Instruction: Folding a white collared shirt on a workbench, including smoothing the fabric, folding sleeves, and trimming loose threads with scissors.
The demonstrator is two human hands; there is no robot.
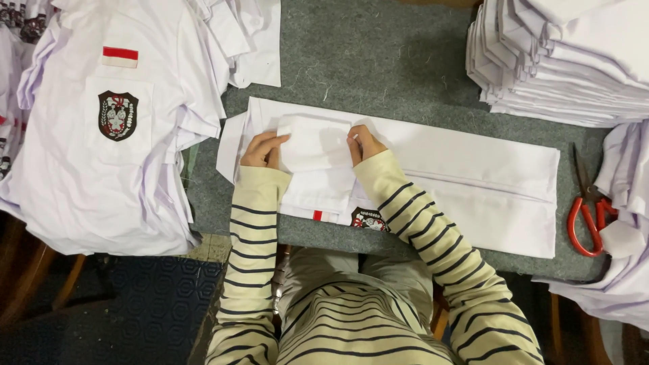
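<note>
A white shirt [466, 169] lies folded lengthwise across the grey table [378, 61], with a red strip and a dark crest patch [368, 217] showing at its near edge. My left hand [262, 150] and my right hand [362, 143] each pinch a side of a folded white flap [314, 145] of this shirt, holding it up at the shirt's left end. Both arms wear cream sleeves with dark stripes.
A heap of white shirts [101, 135] with a crest patch and red-white strip lies at left. A tall stack of folded white shirts [561, 61] sits back right. Red-handled scissors [587, 209] rest at the right, beside more white cloth [625, 270].
</note>
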